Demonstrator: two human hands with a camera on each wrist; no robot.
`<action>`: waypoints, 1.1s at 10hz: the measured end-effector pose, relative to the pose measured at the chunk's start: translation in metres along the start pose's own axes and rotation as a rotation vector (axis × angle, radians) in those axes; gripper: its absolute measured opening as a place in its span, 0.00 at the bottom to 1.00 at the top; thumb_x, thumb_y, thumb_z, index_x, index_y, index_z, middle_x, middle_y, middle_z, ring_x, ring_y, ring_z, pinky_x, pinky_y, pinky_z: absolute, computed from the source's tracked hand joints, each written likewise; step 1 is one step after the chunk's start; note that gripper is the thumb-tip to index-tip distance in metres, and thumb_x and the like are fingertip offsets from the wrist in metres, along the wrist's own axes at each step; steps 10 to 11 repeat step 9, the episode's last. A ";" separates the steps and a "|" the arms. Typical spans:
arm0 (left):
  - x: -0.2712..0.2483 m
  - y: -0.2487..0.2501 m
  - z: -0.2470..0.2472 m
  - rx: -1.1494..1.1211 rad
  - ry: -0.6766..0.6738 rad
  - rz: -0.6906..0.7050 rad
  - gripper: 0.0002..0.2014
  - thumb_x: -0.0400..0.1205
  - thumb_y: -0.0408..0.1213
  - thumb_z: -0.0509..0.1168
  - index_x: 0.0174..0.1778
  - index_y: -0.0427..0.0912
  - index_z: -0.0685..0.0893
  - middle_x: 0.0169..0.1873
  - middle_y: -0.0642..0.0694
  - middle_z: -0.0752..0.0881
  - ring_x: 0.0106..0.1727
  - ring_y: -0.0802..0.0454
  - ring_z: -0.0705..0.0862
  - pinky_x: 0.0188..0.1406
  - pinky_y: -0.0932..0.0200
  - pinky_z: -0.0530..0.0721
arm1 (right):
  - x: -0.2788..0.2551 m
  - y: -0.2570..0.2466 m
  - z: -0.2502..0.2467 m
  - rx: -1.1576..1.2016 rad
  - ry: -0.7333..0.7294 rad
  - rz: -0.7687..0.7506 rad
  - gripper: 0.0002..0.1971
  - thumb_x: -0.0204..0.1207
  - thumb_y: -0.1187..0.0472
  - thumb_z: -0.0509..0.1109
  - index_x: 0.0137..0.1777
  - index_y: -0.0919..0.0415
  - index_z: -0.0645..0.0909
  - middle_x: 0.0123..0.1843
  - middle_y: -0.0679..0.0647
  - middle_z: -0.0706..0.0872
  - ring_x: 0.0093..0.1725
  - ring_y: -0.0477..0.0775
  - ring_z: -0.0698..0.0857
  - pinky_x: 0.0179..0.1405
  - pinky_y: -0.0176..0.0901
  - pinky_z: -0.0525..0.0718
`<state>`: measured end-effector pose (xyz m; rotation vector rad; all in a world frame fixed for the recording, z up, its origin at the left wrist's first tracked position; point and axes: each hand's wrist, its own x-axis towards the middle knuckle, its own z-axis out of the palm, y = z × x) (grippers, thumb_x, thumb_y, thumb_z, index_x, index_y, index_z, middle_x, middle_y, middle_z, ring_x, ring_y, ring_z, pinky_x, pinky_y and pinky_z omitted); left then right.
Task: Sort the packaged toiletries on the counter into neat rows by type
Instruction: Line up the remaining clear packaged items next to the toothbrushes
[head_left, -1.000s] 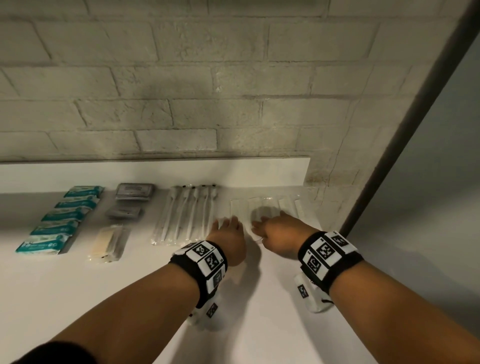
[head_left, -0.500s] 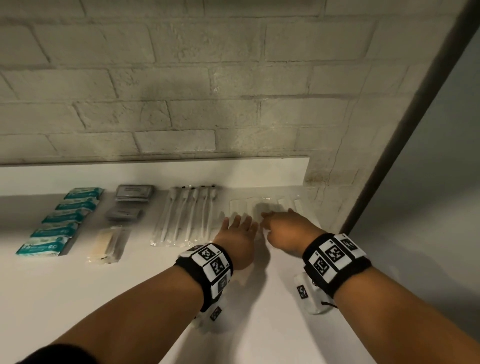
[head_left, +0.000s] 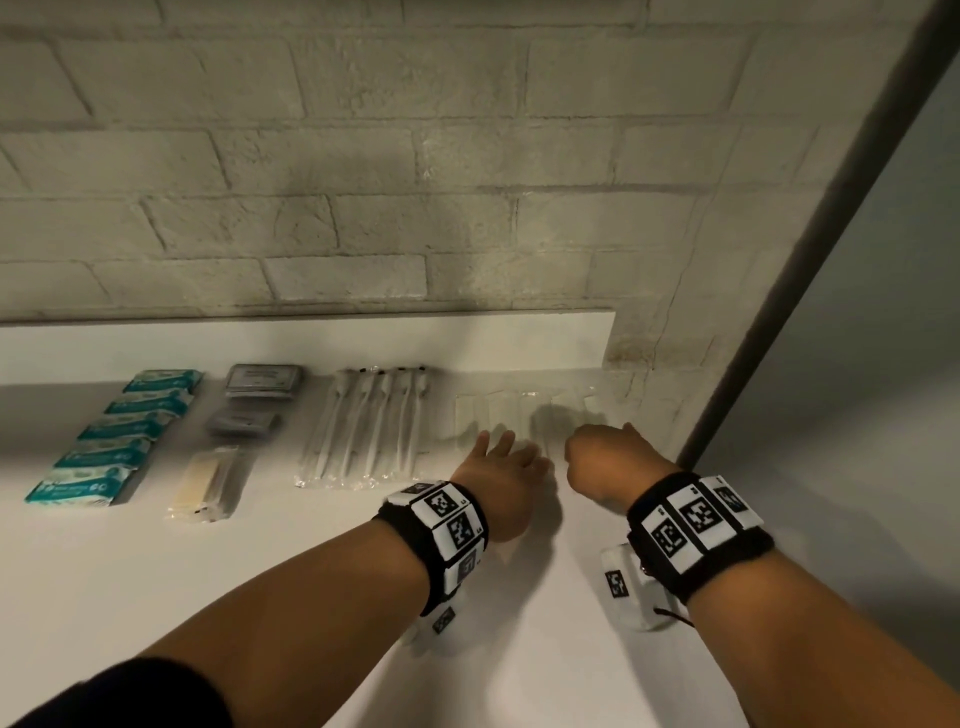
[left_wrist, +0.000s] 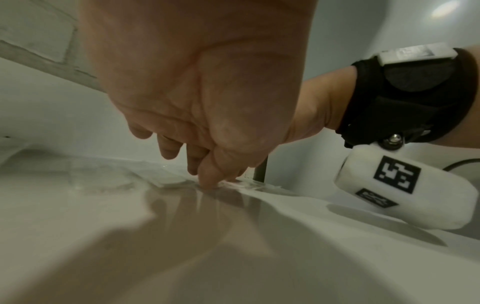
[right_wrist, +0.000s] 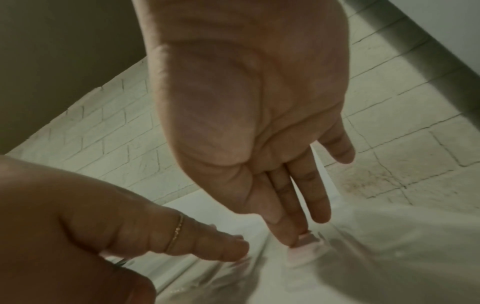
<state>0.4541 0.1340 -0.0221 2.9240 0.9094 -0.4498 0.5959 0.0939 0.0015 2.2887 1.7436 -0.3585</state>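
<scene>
The row of clear, flat plastic sachets (head_left: 524, 415) lies at the back of the white worktop (head_left: 156, 582), just right of the row of white toothbrushes in clear sleeves (head_left: 366, 426) — the landmark for the rest. The left hand (head_left: 501, 470) reaches to the near edge of the sachets with fingers stretched out and slightly spread; in the left wrist view its fingertips (left_wrist: 207, 181) press down on crinkled clear film and grip nothing. The right hand (head_left: 605, 460) sits just right of it, close but apart, fingers straight and pointing down, the tips (right_wrist: 285, 236) touching a sachet — flat contact, no pinch. A thin gold ring (right_wrist: 176, 232) shows on a left finger. Left of the toothbrushes lie two grey rectangular packets (head_left: 254, 397) with a cream-coloured item in a clear wrapper (head_left: 205, 480) nearer the front edge. Further left runs a row of teal-and-white packets (head_left: 117, 436). A pale brick wall (head_left: 363, 182) rises behind the toothbrushes.
</scene>
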 end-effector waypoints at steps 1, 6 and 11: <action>0.005 0.004 -0.002 -0.009 -0.043 -0.023 0.34 0.80 0.33 0.56 0.84 0.46 0.55 0.84 0.46 0.54 0.85 0.39 0.46 0.82 0.37 0.43 | 0.002 0.000 0.003 0.005 -0.018 0.008 0.17 0.77 0.68 0.57 0.61 0.61 0.81 0.61 0.58 0.84 0.64 0.60 0.81 0.81 0.63 0.55; 0.020 0.031 -0.012 0.022 -0.048 0.036 0.31 0.82 0.36 0.55 0.83 0.47 0.57 0.84 0.46 0.56 0.85 0.38 0.45 0.81 0.36 0.40 | -0.007 0.030 0.004 -0.042 -0.064 0.122 0.17 0.78 0.67 0.55 0.63 0.60 0.80 0.61 0.57 0.85 0.63 0.59 0.81 0.80 0.64 0.56; 0.006 0.031 -0.011 -0.069 0.045 0.028 0.35 0.80 0.33 0.57 0.84 0.46 0.54 0.85 0.42 0.51 0.85 0.38 0.44 0.81 0.38 0.38 | -0.026 0.033 0.005 0.125 -0.002 0.098 0.25 0.80 0.62 0.56 0.78 0.54 0.69 0.79 0.54 0.70 0.76 0.58 0.71 0.81 0.66 0.52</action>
